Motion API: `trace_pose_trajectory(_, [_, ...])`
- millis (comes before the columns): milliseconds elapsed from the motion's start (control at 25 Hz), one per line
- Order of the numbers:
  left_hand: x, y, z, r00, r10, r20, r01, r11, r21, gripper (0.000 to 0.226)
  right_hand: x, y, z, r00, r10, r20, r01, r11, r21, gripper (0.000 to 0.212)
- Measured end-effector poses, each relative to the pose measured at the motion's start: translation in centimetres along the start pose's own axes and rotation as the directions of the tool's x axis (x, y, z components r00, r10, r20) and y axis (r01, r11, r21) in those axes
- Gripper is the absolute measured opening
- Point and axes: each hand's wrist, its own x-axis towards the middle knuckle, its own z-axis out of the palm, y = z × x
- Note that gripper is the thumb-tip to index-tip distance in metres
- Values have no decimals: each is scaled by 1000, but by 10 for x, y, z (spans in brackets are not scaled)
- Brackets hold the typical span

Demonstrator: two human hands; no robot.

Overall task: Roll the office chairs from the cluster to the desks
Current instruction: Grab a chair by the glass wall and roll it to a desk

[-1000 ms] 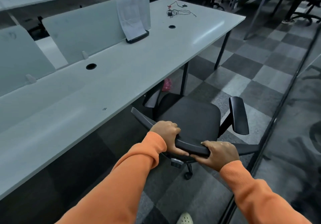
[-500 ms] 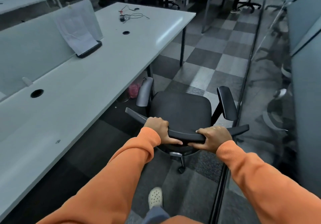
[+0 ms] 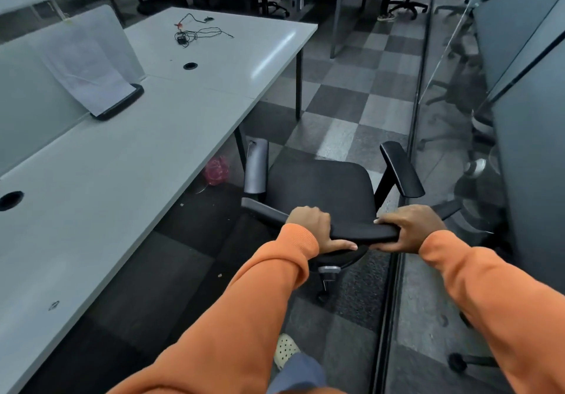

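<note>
— Now, where is the chair [image 3: 321,192] to be found?
— It is placed in the aisle, right of the long desk [image 3: 122,179] and just left of the glass wall [image 3: 443,103]. The seat is turned toward the far end and is not yet tucked under the desk.
— And how is it held?
— The top of the backrest [image 3: 365,231] is clasped by both hands. The left hand [image 3: 310,225] is wrapped over it, with the thumb laid along the near edge. The right hand [image 3: 409,228] is curled round it further right.
— What might be spoiled from here?
— The left armrest [image 3: 256,167] is seen close beside a desk leg [image 3: 240,146]. If the chair is swung left too early, a knock or a snag is judged likely. A pink bag [image 3: 217,170] lies on the floor under the desk and could be caught by a wheel.
— And on the right?
— The right armrest [image 3: 402,169] is near the glass, so a scrape could be caused by any drift that way. A shoe [image 3: 286,349] is seen just behind the base, so a caster [image 3: 322,297] could be kicked if the push is rushed.
</note>
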Motion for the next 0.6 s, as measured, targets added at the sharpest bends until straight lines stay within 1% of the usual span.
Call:
trace_pose_trajectory(80, [24, 4, -3, 1000, 6, 16, -6, 1000, -14, 76, 14, 23, -3, 995, 41, 87, -39, 999, -32, 64])
trace_pose_trajectory(160, [55, 7, -5, 999, 23, 45, -22, 999, -29, 76, 27, 49, -4, 967, 101, 233, -90, 994, -59, 67])
trace_pose_trajectory(240, [83, 2, -11, 997, 43, 68, -41, 998, -42, 77, 38, 75, -1, 942, 115, 314, -103, 993, -55, 69])
trace_pose_trajectory(320, [112, -18, -17, 998, 46, 35, -45, 998, -33, 82, 52, 97, 0, 940, 137, 312, -124, 990, -61, 68])
trace_pose_trajectory(440, [138, -53, -25, 1000, -1, -1, 1, 1000, 21, 87, 68, 118, 5, 944, 156, 290, -148, 988, -48, 62])
trace_pose_trajectory(520, [158, -63, -32, 1000, 16, 16, -16, 998, 58, 85, 78, 131, 6, 945, 183, 271, -176, 983, -49, 60])
trace_pose_trajectory(600, [172, -65, -36, 999, 32, 31, -34, 997, 70, 85, 87, 140, 7, 948, 180, 263, -174, 984, -49, 58])
